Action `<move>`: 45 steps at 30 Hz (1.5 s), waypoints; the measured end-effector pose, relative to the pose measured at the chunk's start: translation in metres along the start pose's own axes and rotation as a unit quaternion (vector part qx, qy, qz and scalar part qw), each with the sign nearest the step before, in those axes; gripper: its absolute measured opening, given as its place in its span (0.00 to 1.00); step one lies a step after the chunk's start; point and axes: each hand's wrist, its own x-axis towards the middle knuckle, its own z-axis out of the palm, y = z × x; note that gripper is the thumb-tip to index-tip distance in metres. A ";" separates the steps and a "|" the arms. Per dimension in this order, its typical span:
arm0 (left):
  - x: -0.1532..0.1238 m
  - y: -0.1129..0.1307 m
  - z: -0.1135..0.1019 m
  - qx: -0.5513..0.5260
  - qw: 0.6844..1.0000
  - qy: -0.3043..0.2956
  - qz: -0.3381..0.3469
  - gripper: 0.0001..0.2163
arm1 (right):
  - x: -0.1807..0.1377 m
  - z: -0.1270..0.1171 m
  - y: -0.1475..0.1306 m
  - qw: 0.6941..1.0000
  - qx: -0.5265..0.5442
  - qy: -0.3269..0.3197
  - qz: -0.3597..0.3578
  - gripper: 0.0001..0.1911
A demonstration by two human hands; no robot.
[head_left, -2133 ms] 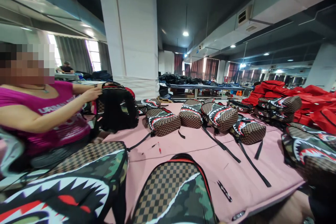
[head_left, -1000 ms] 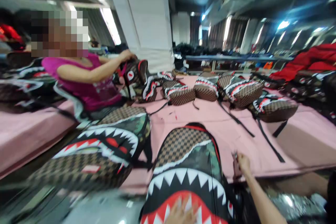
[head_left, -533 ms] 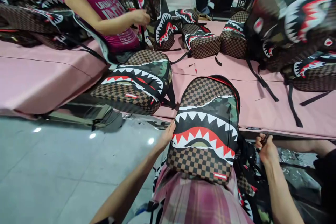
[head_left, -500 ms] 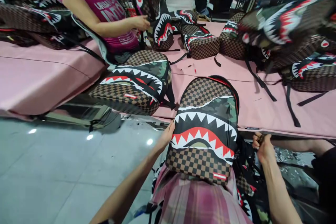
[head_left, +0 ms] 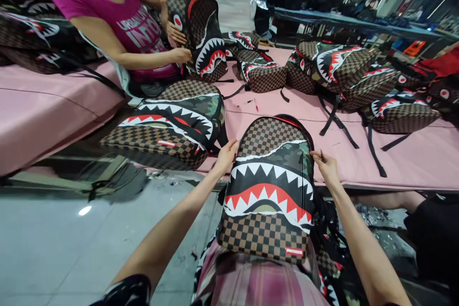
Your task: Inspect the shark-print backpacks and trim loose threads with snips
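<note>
A backpack (head_left: 267,191) with brown-and-black checks and a printed shark mouth stands upright on my lap, leaning against the table edge. My left hand (head_left: 226,157) is closed on its left side, near the upper part. At the opposite side, my right hand (head_left: 325,165) has its fingers pinched together against the edge by the camouflage patch. A small dark thing shows between those fingers, too small to name. Plaid cloth (head_left: 265,282) covers my lap under the bag.
A similar backpack (head_left: 172,124) lies to the left on the pink table (head_left: 265,103). Several more backpacks (head_left: 344,64) are heaped at the right, straps trailing. Across the table, a person in a magenta shirt (head_left: 139,33) handles another backpack (head_left: 201,33). A small red item (head_left: 256,105) lies mid-table.
My right hand has come up from below the table edge to the backpack's right side. My left hand has shifted higher along its side. The view has tilted up slightly.
</note>
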 end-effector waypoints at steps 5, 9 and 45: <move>0.041 0.053 0.032 -0.030 0.996 -0.084 -0.001 0.19 | 0.037 0.012 -0.021 0.999 -0.030 0.014 -0.001 0.10; 0.027 0.071 0.019 -0.089 0.963 -0.252 0.040 0.24 | 0.043 0.013 -0.035 1.000 -0.003 -0.004 0.014 0.12; -0.008 0.065 0.047 0.371 0.842 -0.329 0.215 0.15 | -0.152 -0.035 0.027 0.947 -0.032 -0.313 -0.071 0.12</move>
